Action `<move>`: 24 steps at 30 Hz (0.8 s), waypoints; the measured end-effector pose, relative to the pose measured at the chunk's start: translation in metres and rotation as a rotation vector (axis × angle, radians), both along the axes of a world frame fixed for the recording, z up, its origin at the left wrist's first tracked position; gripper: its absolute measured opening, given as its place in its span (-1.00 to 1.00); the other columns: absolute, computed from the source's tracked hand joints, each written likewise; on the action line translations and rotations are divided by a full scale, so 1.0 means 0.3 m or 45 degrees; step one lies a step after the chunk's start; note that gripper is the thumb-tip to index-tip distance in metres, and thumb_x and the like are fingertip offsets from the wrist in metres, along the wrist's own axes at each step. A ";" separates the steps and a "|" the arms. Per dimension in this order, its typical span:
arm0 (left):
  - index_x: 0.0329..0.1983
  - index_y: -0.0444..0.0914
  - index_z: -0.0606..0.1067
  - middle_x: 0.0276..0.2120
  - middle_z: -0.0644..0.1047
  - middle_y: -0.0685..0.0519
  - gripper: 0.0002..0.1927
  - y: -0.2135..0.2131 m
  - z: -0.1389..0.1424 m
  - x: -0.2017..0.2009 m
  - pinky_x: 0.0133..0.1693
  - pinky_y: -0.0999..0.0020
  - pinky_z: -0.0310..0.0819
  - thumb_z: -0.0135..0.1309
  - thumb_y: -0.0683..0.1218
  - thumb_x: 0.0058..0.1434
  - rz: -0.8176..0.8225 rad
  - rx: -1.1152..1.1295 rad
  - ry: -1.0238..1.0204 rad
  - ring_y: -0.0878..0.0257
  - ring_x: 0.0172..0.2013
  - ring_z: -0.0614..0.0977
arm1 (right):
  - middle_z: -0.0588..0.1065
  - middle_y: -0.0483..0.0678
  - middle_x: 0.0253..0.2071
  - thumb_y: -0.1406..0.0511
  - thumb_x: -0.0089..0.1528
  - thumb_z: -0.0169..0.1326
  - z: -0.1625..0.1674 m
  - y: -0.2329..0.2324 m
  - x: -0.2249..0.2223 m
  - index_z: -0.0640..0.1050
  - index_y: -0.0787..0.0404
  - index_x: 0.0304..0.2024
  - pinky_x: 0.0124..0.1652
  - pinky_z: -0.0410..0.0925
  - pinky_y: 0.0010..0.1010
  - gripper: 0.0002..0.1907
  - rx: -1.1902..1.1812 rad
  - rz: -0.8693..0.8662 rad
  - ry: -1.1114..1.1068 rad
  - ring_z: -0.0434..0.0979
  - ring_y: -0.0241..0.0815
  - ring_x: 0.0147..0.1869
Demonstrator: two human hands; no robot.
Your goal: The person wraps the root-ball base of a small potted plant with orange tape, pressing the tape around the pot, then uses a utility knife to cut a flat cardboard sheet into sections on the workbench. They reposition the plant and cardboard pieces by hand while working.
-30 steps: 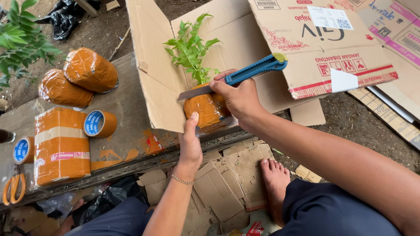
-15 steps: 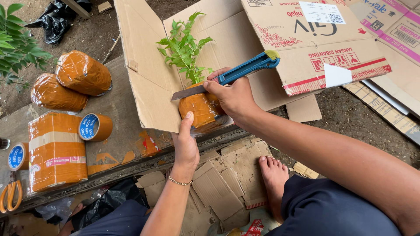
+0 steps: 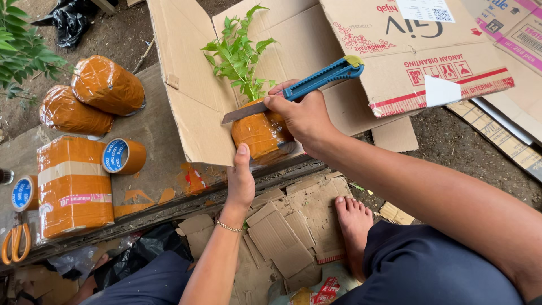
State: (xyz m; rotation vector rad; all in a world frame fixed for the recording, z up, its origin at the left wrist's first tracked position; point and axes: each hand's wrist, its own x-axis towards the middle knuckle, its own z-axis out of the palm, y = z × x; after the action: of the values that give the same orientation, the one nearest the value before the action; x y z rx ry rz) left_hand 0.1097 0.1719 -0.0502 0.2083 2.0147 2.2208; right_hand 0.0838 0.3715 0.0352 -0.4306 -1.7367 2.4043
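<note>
blocked: cardboard flap (image 3: 186, 85) left of wrapped plant (image 3: 257, 135) | free: bench (image 3: 152, 169) beside tape roll (image 3: 123, 156)

Knife (image 3: 307, 87): blue plastic handle w/ yellow end cap, smooth; blade bare metal, dull grey. Box (image 3: 192, 107): brown corrugated cardboard, matt, raw-cut edges; the printed carton (image 3: 429, 56) same stuff, w/ a white paper label. Plant bundle (image 3: 261, 135): wrapped in glossy orange-brown tape, wrinkled. Wrapped bundles (image 3: 107, 85) same shiny tape, creased. Tape rolls (image 3: 123, 156): glossy tape, blue paper-looking core face. Bench (image 3: 152, 181): rough worn wood, orange paint smears. Scissors (image 3: 14, 243): orange plastic handles. Bracelet (image 3: 228, 226): thin metal chain.
</note>
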 end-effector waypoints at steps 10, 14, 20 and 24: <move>-0.11 -0.25 0.35 -0.17 0.34 0.20 -0.60 -0.001 0.001 -0.004 0.04 0.42 0.23 -0.12 0.19 0.45 0.004 -0.103 0.044 0.37 -0.11 0.32 | 0.54 -0.13 -0.33 0.35 0.12 0.27 0.001 0.007 0.011 0.58 0.28 -0.25 -0.21 0.42 -0.54 -0.81 0.006 -0.003 0.028 0.54 -0.37 -0.25; 0.11 -0.42 0.32 0.03 0.35 0.04 -0.45 0.007 0.013 -0.004 0.19 0.31 0.20 -0.09 0.20 0.48 -0.003 -0.065 0.005 0.25 0.06 0.34 | 0.52 -0.15 -0.37 0.35 0.12 0.28 -0.003 0.011 0.013 0.59 0.28 -0.24 -0.27 0.39 -0.55 -0.80 -0.014 -0.025 0.027 0.49 -0.39 -0.30; 0.35 -0.43 0.29 0.28 0.36 0.00 -0.33 0.024 0.048 0.004 0.32 0.31 0.14 -0.10 0.18 0.41 0.006 0.012 -0.017 0.24 0.26 0.36 | 0.50 -0.18 -0.38 0.33 0.13 0.28 -0.005 0.011 0.016 0.59 0.29 -0.22 -0.29 0.37 -0.56 -0.79 0.046 -0.024 0.049 0.46 -0.41 -0.31; 0.36 -0.42 0.27 0.29 0.35 0.00 -0.32 0.028 0.058 0.005 0.33 0.31 0.14 -0.10 0.18 0.40 -0.009 0.046 -0.015 0.24 0.27 0.36 | 0.51 -0.21 -0.37 0.33 0.15 0.28 -0.004 0.000 0.009 0.57 0.29 -0.20 -0.25 0.40 -0.59 -0.78 0.089 -0.018 0.120 0.48 -0.44 -0.29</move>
State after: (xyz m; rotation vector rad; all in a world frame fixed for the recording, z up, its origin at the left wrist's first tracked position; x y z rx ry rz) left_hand 0.1111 0.1802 -0.0327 0.2056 1.9665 2.2500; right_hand 0.0865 0.3714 0.0341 -0.3140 -1.7650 2.3064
